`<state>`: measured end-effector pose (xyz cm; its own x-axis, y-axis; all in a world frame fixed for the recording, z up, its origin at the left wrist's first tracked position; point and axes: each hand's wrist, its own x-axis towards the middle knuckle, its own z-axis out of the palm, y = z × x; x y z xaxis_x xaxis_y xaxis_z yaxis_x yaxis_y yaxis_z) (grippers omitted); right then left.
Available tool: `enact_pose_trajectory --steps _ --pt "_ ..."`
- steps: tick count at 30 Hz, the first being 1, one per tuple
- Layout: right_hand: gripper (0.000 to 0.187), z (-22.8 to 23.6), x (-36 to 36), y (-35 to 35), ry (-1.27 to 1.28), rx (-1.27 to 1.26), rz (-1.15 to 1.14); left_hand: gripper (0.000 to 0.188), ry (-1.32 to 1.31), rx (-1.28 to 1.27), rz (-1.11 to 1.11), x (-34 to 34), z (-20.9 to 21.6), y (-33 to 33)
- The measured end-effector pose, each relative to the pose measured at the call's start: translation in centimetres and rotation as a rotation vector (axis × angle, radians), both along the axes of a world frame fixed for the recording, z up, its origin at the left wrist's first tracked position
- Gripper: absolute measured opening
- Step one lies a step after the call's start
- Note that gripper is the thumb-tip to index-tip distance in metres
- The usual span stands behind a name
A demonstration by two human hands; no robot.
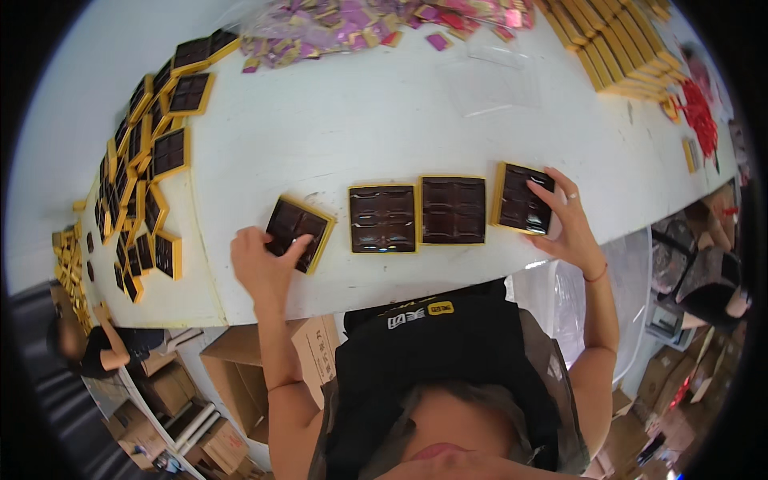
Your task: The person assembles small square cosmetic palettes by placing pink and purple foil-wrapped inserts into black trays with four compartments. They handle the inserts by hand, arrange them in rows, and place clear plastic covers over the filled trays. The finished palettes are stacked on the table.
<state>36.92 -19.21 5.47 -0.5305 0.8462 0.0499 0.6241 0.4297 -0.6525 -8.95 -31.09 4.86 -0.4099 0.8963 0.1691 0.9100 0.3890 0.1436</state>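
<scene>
My left hand is closed on a gold-edged box with a dark brown compartment tray, its thumb over the tray. The box lies turned at an angle near the table's front edge. To the right, my right hand grips another gold-edged box with a brown tray by its right side, with fingertips reaching over the tray. Between my hands, two more such boxes, a left one and a right one, lie flat side by side. Their tray compartments hold nothing that I can make out.
A heap of similar boxes covers the table's left end. Purple, pink and gold small wrapped pieces lie under clear plastic at the back. Clear plastic lids, stacked gold boxes and red ribbons are farther right. A person sits far left.
</scene>
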Motion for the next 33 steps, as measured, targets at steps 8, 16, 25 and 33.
enact_pose_trajectory --steps 8,16,25,33 --pt "0.077 0.2 1.1 0.0 -0.046 0.034 0.070 0.112 -0.420 -0.191 -0.543 -0.7 2.3 -1.9" --pt "0.087 -0.5 -1.8 1.1 -0.094 0.078 0.182 0.103 -0.203 0.008 -0.370 2.2 -1.4 0.7" --pt "0.084 0.8 -10.6 18.8 0.078 0.235 0.257 0.097 -0.065 0.240 -0.604 -4.5 2.1 15.4" --pt "0.064 -2.3 -24.3 32.7 -0.126 0.575 -0.015 0.056 0.075 0.248 -0.338 -5.7 -2.1 35.8"
